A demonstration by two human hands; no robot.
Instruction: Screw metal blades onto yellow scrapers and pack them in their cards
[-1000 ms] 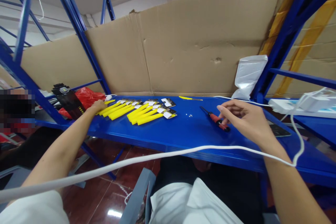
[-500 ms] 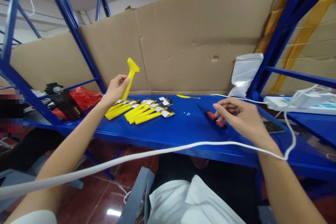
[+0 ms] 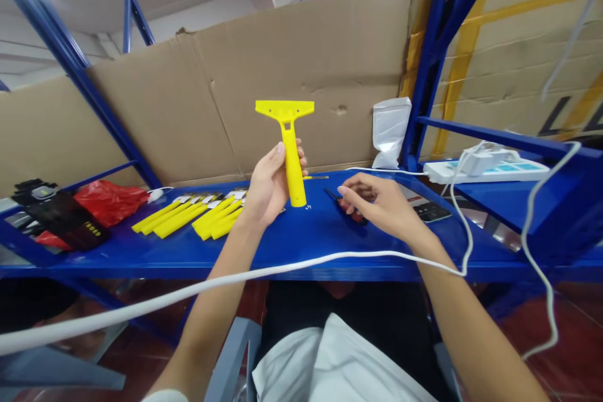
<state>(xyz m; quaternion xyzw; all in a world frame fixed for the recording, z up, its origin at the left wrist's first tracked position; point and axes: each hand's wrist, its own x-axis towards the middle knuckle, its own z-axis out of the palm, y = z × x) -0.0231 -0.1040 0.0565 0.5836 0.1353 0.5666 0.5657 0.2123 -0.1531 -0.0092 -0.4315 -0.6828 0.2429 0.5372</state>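
My left hand [image 3: 271, 185] is closed round the handle of a yellow plastic scraper [image 3: 294, 166], held upright above the bench. Its wide flat head faces me, with a small hole near each end, and no blade shows on it. My right hand [image 3: 379, 201] is low over the bench, fingers curled at the red and black handle of a screwdriver [image 3: 347, 208]. The dark shaft points away to the left; my fingers partly cover the handle. Several tiny pale pieces [image 3: 308, 206] lie beside the scraper's lower end.
Several yellow scrapers [image 3: 176, 217] with labels lie in rows on the blue bench [image 3: 292, 251]. A yellow-handled knife [image 3: 320, 177] is behind. A black box [image 3: 70, 220], red bag [image 3: 110, 201], phone [image 3: 432, 212] and power strip [image 3: 499, 171] are around. A white cable [image 3: 301, 260] crosses in front.
My left hand has brought the scraper right, towards the middle, and turned its wide head to face me. My right hand has shifted slightly left over the screwdriver. The view has swung right.
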